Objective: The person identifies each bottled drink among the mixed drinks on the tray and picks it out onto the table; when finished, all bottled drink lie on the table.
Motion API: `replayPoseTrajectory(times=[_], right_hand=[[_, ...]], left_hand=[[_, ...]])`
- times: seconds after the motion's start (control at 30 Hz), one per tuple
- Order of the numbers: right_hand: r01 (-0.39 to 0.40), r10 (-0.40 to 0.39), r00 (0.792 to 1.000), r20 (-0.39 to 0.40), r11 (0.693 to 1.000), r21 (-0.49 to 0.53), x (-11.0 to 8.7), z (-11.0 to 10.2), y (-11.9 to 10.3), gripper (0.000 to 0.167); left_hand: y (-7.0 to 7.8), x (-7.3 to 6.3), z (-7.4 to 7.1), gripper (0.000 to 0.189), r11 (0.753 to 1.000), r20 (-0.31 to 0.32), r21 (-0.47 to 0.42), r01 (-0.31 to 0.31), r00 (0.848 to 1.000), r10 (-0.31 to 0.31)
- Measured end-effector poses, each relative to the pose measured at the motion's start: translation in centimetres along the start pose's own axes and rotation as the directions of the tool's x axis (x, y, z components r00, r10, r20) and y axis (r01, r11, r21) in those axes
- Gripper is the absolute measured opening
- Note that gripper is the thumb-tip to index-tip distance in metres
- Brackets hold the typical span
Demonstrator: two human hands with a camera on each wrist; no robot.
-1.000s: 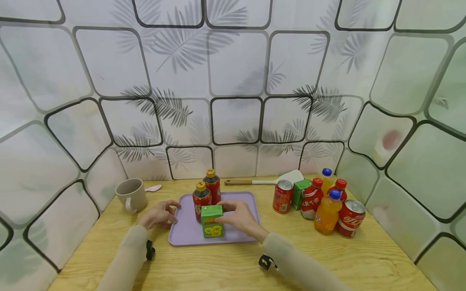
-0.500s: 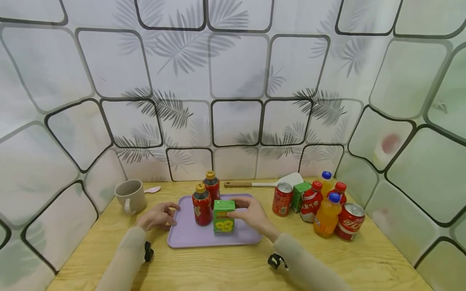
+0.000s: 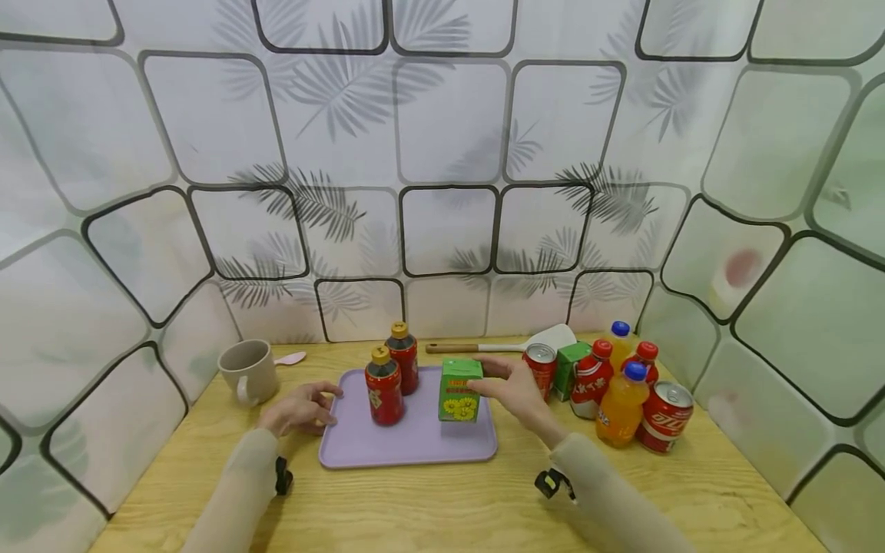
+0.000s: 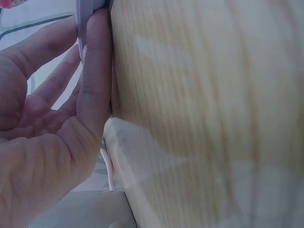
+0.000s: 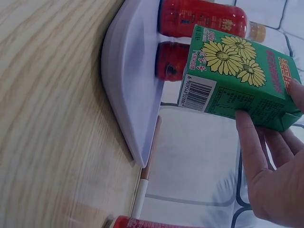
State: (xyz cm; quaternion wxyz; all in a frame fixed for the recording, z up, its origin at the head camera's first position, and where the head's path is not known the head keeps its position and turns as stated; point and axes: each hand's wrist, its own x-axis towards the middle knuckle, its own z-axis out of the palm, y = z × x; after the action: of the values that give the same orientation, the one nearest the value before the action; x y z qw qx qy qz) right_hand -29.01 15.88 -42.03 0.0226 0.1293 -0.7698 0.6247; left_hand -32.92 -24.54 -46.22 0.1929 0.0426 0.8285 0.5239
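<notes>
A green drink carton with yellow flowers is pinched in my right hand, held above the right part of the purple tray. In the right wrist view the drink carton hangs clear of the tray, thumb and fingers on its sides. My left hand is at the tray's left edge. The left wrist view has the rim between fingers of my left hand. Two red bottles with yellow caps, a front one and a back one, stand on the tray.
On the right stand a red can, another green carton, red-capped bottles, orange drink bottles and a larger red can. A spatula lies behind the tray. At left are a mug and pink spoon.
My right hand has carried the green carton rightward and up, away from the front red bottle. The left hand stays at the tray's left edge.
</notes>
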Motion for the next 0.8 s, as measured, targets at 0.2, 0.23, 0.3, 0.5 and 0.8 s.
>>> replayPoseTrajectory(times=[0.2,0.23,0.3,0.5,0.8], right_hand=[[0.024,-0.024,1.000,0.006,1.000,-0.012,-0.2,-0.6,0.2,0.051],[0.027,-0.027,1.000,0.007,1.000,-0.012,-0.3,-0.7,0.2,0.050],[0.033,-0.033,0.999,0.006,0.999,-0.012,-0.5,-1.0,0.2,0.050],[0.053,-0.053,0.999,0.000,0.997,-0.048,-0.9,-2.1,0.6,0.051],[0.026,-0.026,1.000,0.002,0.999,-0.047,-1.8,-4.4,1.0,0.052]], left_hand=[[0.0,0.0,-0.1,0.056,1.000,0.003,-0.008,0.001,1.000,-0.001],[0.0,0.0,-0.1,0.056,1.000,0.004,-0.007,0.000,1.000,0.000],[0.1,0.1,-0.1,0.055,1.000,0.002,-0.005,0.002,1.000,-0.002],[0.4,0.1,-0.1,0.055,1.000,-0.001,-0.008,0.019,1.000,-0.019],[0.2,0.0,0.0,0.056,0.999,-0.005,-0.015,0.029,1.000,-0.029]])
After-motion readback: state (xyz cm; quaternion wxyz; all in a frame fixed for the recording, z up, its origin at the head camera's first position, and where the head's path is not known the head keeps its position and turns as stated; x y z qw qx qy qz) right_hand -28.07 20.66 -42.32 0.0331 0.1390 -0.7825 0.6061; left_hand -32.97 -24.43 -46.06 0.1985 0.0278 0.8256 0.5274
